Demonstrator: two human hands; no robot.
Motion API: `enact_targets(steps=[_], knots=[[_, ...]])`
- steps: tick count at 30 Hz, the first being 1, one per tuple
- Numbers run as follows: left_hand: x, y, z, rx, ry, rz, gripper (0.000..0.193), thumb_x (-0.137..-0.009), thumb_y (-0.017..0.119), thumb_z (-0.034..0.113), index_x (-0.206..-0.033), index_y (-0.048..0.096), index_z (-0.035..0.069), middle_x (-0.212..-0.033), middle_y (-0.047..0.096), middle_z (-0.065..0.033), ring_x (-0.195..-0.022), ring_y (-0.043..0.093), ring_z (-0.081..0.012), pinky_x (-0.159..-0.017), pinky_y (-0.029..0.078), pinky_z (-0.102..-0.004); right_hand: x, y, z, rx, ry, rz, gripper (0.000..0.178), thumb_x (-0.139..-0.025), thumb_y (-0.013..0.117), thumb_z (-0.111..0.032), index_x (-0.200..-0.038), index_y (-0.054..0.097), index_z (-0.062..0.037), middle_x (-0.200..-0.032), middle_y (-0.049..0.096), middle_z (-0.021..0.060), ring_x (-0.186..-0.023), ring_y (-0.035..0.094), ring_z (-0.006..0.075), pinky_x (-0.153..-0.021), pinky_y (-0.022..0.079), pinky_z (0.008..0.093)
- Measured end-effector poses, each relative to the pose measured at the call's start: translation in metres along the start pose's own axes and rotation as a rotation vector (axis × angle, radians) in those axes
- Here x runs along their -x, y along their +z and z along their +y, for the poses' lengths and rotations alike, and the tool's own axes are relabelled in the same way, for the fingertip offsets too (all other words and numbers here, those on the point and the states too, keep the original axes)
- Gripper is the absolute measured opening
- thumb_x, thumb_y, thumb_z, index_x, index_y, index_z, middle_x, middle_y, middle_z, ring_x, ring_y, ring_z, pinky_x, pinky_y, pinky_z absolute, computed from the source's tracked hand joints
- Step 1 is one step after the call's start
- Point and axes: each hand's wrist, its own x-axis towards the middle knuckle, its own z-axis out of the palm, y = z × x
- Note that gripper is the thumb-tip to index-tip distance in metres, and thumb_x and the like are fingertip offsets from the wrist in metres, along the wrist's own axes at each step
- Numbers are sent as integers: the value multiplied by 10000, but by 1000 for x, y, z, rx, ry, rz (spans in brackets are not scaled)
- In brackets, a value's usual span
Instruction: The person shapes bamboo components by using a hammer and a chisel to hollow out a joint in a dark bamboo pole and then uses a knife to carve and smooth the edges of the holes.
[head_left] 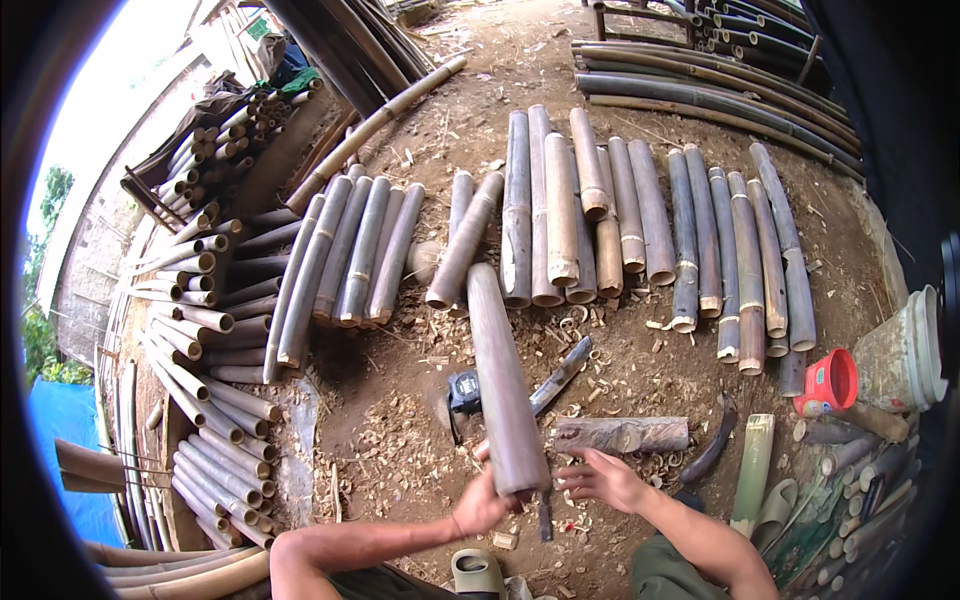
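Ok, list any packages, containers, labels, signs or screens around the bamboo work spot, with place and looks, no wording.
No signs, labels or screens show.
White bucket: far right, round, dirty translucent white plastic.
Red jug: lying just left of the bucket, red plastic, mouth toward the camera.
Blue tarpaulin: lower left edge, flat blue sheet.

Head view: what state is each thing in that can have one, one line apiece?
Bamboo section: lifted at its near end, pointing away.
Left hand: gripping the section's near end.
Right hand: open, fingers spread, beside that end.
Big knife: lying flat on the dirt, unheld.
Red cup: tipped on its side.
White bucket: upright.
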Motion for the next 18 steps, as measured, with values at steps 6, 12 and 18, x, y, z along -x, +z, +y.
enact_targets(steps=[6,12,18], knots=[[28,13,-51,-570,-108,-424,540,-848,611,218,-1330,488,8,-1080,668,-188,-954,667,-364,-869,551,-439,-37,43,22,275,-85,-116,789,-853,677,-478,-1375,357,20,-1185,567,182,-1062,607,233,-873,542,381],[-44,38,-33,796,-230,71,813,-880,644,560,-1419,368,17,-1279,539,-187,-1200,518,-276,-1021,425,-464,57,20,67,1181,-500,73,1134,-740,789,-503,-1520,151,16,-1431,347,262,-1333,387,322,-1117,344,448],[-48,116,-38,692,13,274,742,-743,843,278,-1308,442,13,-1138,609,-101,-1029,598,-199,-911,496,-359,140,-24,27,1185,-331,201,630,-853,741,-266,-1381,487,-35,-1210,558,167,-963,622,237,-839,530,362]])
